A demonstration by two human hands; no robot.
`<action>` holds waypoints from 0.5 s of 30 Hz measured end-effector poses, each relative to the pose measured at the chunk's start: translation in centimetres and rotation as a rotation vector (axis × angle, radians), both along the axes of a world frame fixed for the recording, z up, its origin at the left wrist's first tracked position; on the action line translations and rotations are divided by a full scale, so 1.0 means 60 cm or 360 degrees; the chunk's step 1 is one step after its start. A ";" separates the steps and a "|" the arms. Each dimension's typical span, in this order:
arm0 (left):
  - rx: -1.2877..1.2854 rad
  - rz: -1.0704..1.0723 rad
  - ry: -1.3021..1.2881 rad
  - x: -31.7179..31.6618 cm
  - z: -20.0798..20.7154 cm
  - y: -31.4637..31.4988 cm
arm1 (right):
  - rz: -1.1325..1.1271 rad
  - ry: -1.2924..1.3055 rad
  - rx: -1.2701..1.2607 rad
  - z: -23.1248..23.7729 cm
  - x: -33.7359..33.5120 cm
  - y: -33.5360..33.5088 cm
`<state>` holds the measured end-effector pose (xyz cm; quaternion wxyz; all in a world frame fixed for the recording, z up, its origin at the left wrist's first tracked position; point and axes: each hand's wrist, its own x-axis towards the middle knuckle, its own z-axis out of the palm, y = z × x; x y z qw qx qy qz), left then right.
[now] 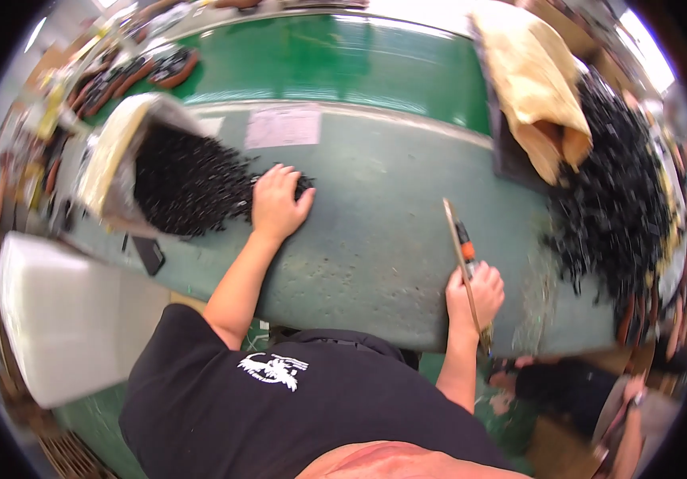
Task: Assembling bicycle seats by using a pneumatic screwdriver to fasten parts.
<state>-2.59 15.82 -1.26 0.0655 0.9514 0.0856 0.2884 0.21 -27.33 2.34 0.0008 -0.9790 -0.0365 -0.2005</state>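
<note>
the hands are apart. the left hand (278,209), right of the tipped tub (106,172), lies palm down, thumb spread, on the edge of the small black pieces (192,182) spilling from this tub onto the counter (375,271). light, flat fingers would probably part these pieces best. the right hand (477,295), well right of the tub, is closed around an orange-and-black tool (466,246), better kept clear of the pieces; whether it also grips the brown strip (452,225), i cannot tell.

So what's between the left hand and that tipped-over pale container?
In the head view, a pile of small black pieces spreads from the mouth of the container to the left hand.
</note>
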 end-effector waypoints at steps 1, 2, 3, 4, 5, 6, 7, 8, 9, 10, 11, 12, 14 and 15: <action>-0.0025 0.0008 -0.0014 -0.003 -0.001 0.002 | 0.0009 -0.0026 -0.0028 0.002 -0.001 0.001; -0.0050 0.0008 -0.0029 -0.003 -0.006 0.006 | 0.0010 -0.0053 -0.0055 0.002 0.000 0.004; -0.0018 0.0027 -0.0017 -0.003 0.002 0.006 | -0.0012 0.0024 -0.0064 -0.004 0.002 0.005; -0.0034 0.0021 -0.0021 -0.002 0.002 0.002 | 0.0071 0.0033 -0.0079 -0.004 0.000 0.005; -0.0035 0.0025 -0.0033 0.000 0.002 0.004 | 0.0042 0.0008 -0.0089 -0.004 0.001 0.005; -0.0040 0.0028 -0.0041 -0.001 0.001 0.005 | 0.0012 -0.0012 -0.0103 -0.004 0.001 0.004; -0.0048 0.0048 -0.0036 -0.003 0.001 0.005 | 0.0039 -0.0043 -0.0113 -0.004 0.001 0.003; -0.0046 0.0033 -0.0041 -0.002 0.001 0.004 | 0.0088 -0.0044 -0.0123 -0.004 0.001 0.004; -0.0033 0.0041 -0.0046 -0.004 -0.004 0.004 | 0.0067 -0.0024 -0.0125 -0.005 -0.002 0.002; -0.0013 0.0038 -0.0058 -0.003 -0.007 0.007 | 0.0036 -0.0011 -0.0120 -0.005 -0.003 0.001; -0.0016 0.0071 -0.0061 -0.006 -0.012 0.006 | 0.0039 -0.0002 -0.0106 -0.010 -0.003 -0.001; -0.0032 0.0056 -0.0072 -0.010 -0.017 0.006 | 0.0068 -0.0003 -0.0109 -0.012 -0.001 -0.003; -0.0049 0.0014 -0.0070 -0.013 -0.016 0.003 | 0.0025 0.0018 -0.0122 -0.013 -0.009 -0.009; -0.0046 0.0022 -0.0059 -0.011 -0.017 0.005 | 0.0017 0.0030 -0.0127 -0.015 -0.007 -0.009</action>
